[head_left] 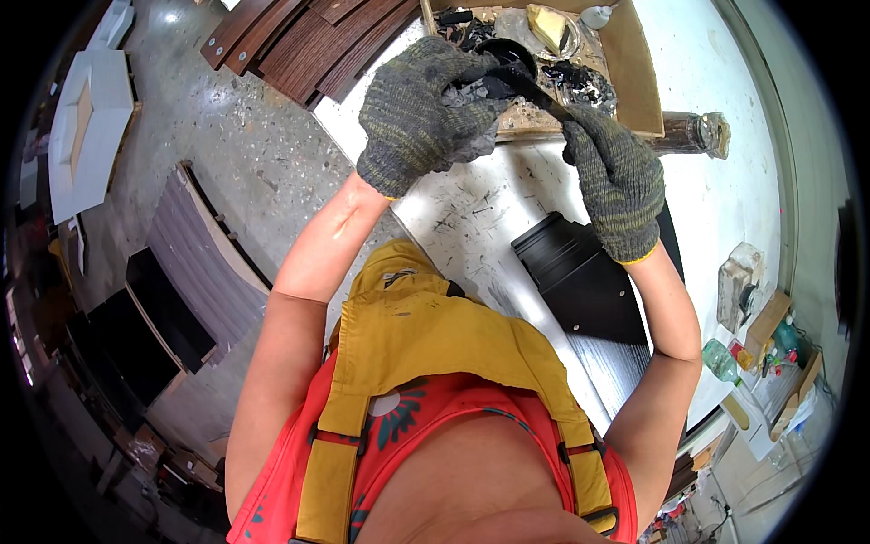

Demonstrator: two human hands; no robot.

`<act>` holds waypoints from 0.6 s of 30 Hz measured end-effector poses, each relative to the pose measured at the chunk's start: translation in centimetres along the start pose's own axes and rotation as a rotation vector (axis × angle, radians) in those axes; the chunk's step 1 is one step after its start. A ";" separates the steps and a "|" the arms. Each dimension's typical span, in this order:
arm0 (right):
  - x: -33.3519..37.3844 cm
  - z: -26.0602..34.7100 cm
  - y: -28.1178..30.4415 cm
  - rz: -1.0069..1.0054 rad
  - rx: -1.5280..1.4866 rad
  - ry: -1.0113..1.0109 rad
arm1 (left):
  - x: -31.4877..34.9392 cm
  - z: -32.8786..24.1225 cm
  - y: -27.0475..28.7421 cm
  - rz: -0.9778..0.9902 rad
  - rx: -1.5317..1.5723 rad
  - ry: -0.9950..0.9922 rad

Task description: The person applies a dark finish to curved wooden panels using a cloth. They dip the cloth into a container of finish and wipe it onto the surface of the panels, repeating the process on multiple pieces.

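Both my hands wear dark grey knitted gloves with yellow cuffs. My left hand is closed around a crumpled grey rag, at the near left corner of an open cardboard box. Beside its fingers is a small round black cup; whether those fingers also grip it is hidden. My right hand pinches one end of a thin black strip-like tool. The tool's other end reaches left to the cup and the left fingers. Its exact kind cannot be made out.
The cardboard box holds black-smeared scraps, a yellow sponge-like block and a white bottle. Dark brown boards lie at the far left. A black panel rests on the white table, under my right forearm. Plastic bottles stand right.
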State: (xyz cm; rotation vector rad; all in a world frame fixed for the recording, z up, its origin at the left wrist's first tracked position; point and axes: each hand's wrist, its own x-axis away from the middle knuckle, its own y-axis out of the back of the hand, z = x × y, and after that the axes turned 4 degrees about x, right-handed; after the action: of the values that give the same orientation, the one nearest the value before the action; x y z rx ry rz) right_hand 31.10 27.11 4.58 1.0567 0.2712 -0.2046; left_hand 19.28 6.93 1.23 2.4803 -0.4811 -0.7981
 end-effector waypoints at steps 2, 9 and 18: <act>-0.2 -0.1 0.0 -0.018 -0.063 -0.044 | 0.0 0.2 0.1 0.006 -0.030 -0.022; -0.5 -0.2 1.3 0.086 -0.355 -0.247 | 0.3 -0.5 0.9 0.007 0.094 0.043; -1.5 -2.0 2.1 0.298 -0.504 -0.441 | 1.3 -0.4 0.9 0.013 0.268 0.206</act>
State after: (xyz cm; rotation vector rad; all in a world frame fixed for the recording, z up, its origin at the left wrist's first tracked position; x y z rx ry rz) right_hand 30.08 29.94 5.89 0.5208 -0.2276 -0.0878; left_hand 20.34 5.71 1.39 2.7647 -0.5595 -0.4914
